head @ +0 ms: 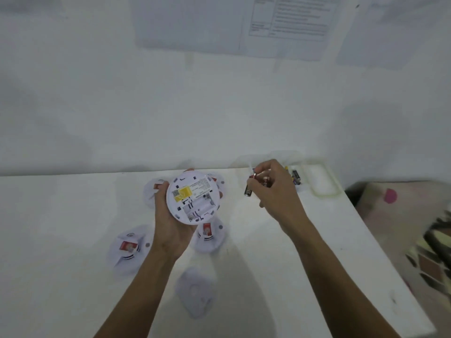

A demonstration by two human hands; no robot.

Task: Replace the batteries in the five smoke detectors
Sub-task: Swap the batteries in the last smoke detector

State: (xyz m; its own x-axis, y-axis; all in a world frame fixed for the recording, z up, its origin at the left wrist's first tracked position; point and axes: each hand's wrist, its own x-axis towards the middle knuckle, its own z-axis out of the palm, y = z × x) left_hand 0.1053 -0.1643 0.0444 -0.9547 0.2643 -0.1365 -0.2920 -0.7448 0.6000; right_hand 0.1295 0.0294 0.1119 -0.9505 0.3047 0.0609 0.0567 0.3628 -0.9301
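White detector (192, 198) held back-up, bay empty; black battery (248, 191) nearby.

Table (73, 215): detectors (128, 250) centre-left, tray (324, 191) back-right.
Held detector (192, 200) in left hand (168, 230) above the rest; plate (196, 292) nearest; batteries (248, 191) in right hand (275, 191), before tray.

Smooth white plastic smoke detector (192, 200), matt white table (73, 215), glossy-wrapped batteries (256, 185), paper sheets (288, 20) on wall
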